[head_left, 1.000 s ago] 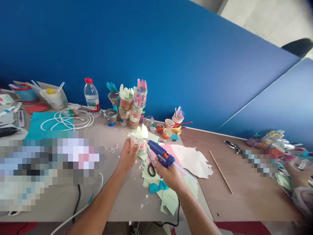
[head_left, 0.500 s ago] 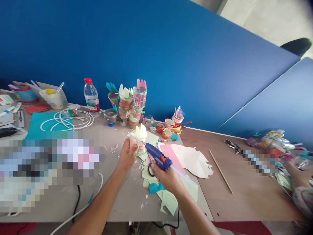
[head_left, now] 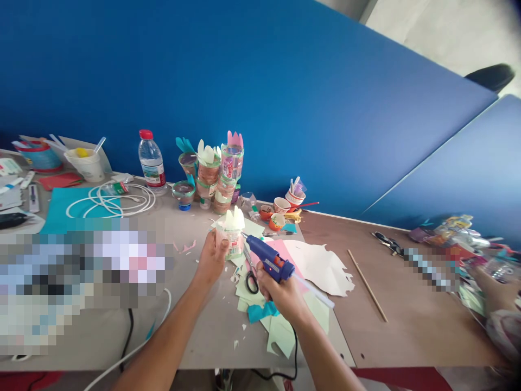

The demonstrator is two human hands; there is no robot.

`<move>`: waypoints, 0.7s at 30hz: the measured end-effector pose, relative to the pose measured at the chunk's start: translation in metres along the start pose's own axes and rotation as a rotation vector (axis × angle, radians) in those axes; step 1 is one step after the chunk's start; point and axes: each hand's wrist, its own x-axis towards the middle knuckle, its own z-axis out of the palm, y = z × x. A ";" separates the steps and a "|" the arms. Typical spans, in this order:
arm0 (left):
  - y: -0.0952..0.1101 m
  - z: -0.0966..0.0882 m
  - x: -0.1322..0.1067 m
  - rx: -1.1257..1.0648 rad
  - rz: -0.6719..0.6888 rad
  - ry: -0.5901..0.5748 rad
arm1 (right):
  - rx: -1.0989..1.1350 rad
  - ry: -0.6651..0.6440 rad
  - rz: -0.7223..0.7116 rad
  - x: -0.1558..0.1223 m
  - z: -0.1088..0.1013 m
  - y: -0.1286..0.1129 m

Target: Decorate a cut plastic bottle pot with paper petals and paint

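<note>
My left hand [head_left: 214, 255] is closed around a small clear plastic cup [head_left: 232, 241] with pale green paper petals sticking up from its top. In my right hand [head_left: 274, 285] is a blue glue gun [head_left: 268, 256], a translucent glue stick [head_left: 315, 290] jutting from its back. The gun's nozzle points at the cup's right side, near its upper edge; whether it touches I cannot tell. Beneath the gun, scissors [head_left: 251, 279] with black handles lie on green paper scraps [head_left: 283, 339]. Behind the cup stand stacked decorated cups [head_left: 209, 174] with paper petals.
A water bottle [head_left: 151, 160] and a coiled white cable [head_left: 109, 201] are at the back left. White paper [head_left: 325, 266], a wooden stick [head_left: 367, 285] and small paper cups [head_left: 281, 205] lie to the right. Another person's hand [head_left: 494, 290] is at the far right edge.
The glue gun in my right hand has moved slightly right, away from the cup, uncovering more of the scissors. My left hand and the cup have stayed nearly still.
</note>
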 end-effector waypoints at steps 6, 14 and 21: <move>0.008 0.004 -0.003 -0.100 -0.178 -0.007 | 0.141 0.042 -0.160 -0.001 -0.006 -0.004; 0.017 0.008 -0.003 -0.311 -0.239 -0.113 | 0.186 0.066 -0.133 -0.001 0.001 -0.002; 0.019 0.016 -0.015 -0.349 -0.301 -0.204 | 0.365 0.209 -0.158 0.005 0.033 0.005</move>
